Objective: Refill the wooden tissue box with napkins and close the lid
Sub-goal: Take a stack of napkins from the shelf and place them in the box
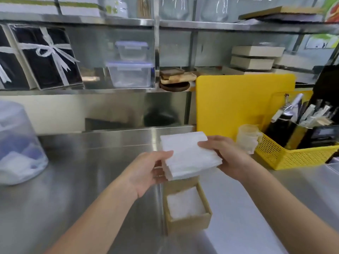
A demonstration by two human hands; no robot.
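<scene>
A stack of white napkins (189, 154) hangs in the air above the steel counter, held from both sides. My left hand (146, 171) grips its near-left corner, thumb on top. My right hand (229, 156) grips its right edge. Directly below and nearer to me stands the open wooden tissue box (189, 222), with white napkins (185, 204) lying inside it. Its far rim is hidden by the held stack. I cannot see a lid.
A yellow mesh basket (293, 156) with bottles and utensils stands at the right, a small clear measuring cup (247, 138) beside it. A yellow cutting board (238, 101) leans behind. A clear domed cover (18, 143) sits at the left. Shelves with containers run above.
</scene>
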